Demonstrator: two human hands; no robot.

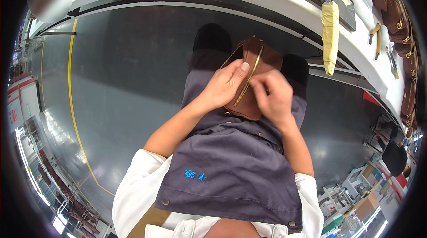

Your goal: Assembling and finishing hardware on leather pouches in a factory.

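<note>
Bag | upper centre of frame, over the lap | long axis near-vertical, zip slanting up-right between hands | left hand grasping left side, thumb on top | right hand equally near, fingertips by zip, pinch: cannot tell

Head-worn fisheye view, facing steeply downward

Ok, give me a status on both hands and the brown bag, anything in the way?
Left hand gripping the brown bag. Right hand at the gold zipper facing up, grip unclear. Only the hands cover the bag.
</note>
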